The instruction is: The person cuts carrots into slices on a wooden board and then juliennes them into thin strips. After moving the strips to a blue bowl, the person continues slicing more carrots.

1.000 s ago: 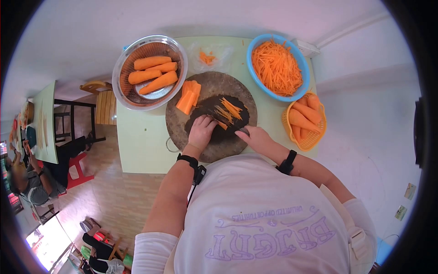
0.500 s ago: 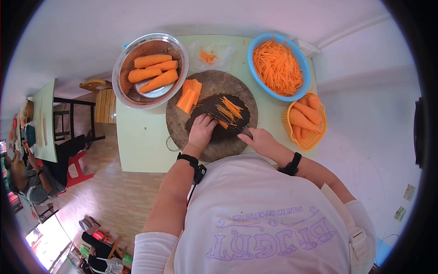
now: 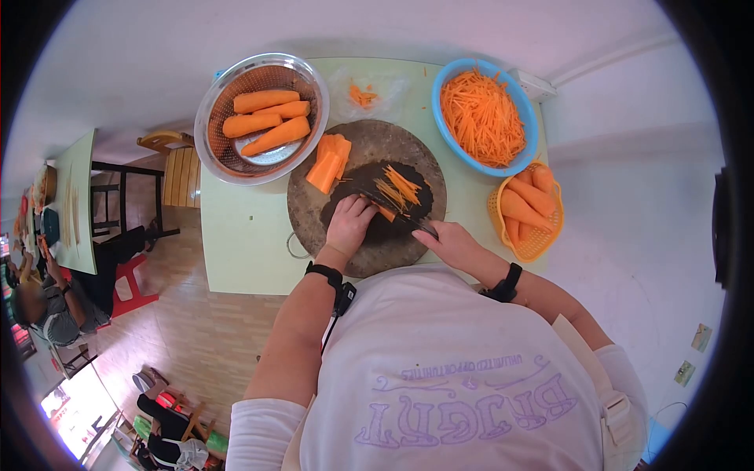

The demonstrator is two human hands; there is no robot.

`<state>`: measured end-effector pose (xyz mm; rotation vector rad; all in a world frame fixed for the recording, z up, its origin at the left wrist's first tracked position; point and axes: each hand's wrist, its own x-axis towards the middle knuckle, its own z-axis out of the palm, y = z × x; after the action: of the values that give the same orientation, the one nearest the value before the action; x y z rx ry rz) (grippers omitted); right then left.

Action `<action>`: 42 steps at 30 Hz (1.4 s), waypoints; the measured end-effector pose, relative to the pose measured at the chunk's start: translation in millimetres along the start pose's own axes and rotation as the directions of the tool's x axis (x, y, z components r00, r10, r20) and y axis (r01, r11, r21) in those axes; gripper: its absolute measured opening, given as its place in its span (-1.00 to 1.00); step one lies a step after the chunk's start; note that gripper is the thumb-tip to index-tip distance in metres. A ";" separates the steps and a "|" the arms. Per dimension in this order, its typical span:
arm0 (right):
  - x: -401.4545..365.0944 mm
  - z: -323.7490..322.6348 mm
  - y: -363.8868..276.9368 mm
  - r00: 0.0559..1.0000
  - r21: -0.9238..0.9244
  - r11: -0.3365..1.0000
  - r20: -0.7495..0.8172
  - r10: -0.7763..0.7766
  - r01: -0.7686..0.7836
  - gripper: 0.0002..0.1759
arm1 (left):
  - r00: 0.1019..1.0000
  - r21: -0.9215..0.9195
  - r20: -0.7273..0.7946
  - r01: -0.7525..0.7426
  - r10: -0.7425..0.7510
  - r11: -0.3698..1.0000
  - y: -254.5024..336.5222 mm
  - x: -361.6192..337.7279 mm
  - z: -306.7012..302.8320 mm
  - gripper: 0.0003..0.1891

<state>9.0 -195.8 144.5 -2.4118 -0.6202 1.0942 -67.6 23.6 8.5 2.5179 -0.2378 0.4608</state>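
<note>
A round dark chopping board lies on the pale green table. My right hand is closed round the black handle of a knife, whose dark blade reaches left across the board. Beside the blade, my left hand presses its bent fingers on a carrot piece, partly hidden by the fingers and blade. Thin carrot strips lie just beyond the knife. Flat carrot slices are stacked at the board's upper left.
A steel colander with several carrots stands upper left. A blue basin of shredded carrot and a yellow basket of carrots are at the right. Carrot scraps lie on plastic behind the board. Other people sit far left.
The view has shifted slightly. My hands and the knife stay in nearly the same place, and more of the carrot piece shows beside the blade.
</note>
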 end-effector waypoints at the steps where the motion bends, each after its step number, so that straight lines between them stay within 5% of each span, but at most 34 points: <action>1: 0.3 -0.1 -0.3 1.000 -0.009 1.000 -0.004 -0.001 0.001 -0.46 | 1.000 0.003 -0.005 0.000 0.000 1.000 -0.2 -0.2 0.5 -0.73; 18: 15.6 29.4 21.0 0.997 0.009 0.999 -0.064 -0.036 0.036 -0.35 | 1.000 -0.004 0.022 0.002 -0.002 1.000 0.4 -0.8 -0.6 -0.69; 27: 13.1 21.2 21.2 0.997 0.241 0.970 -0.069 0.040 -0.022 -0.40 | 0.998 0.005 0.045 0.035 -0.035 0.999 6.3 -6.5 -4.0 -0.64; 35: 1.2 15.7 7.3 0.998 -0.016 0.999 -0.056 -0.037 0.037 -0.35 | 0.998 0.039 0.059 0.029 -0.031 0.999 4.8 -9.0 -1.7 -0.63; 42: 2.0 19.1 8.1 0.995 -0.068 0.996 -0.078 -0.062 0.057 -0.37 | 0.997 0.054 0.074 0.029 -0.033 0.998 5.8 -8.8 -3.5 -0.61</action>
<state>-2.8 -197.7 127.4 -2.4626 -0.7069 0.9617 -78.3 21.4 10.9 2.5902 -0.2174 0.3652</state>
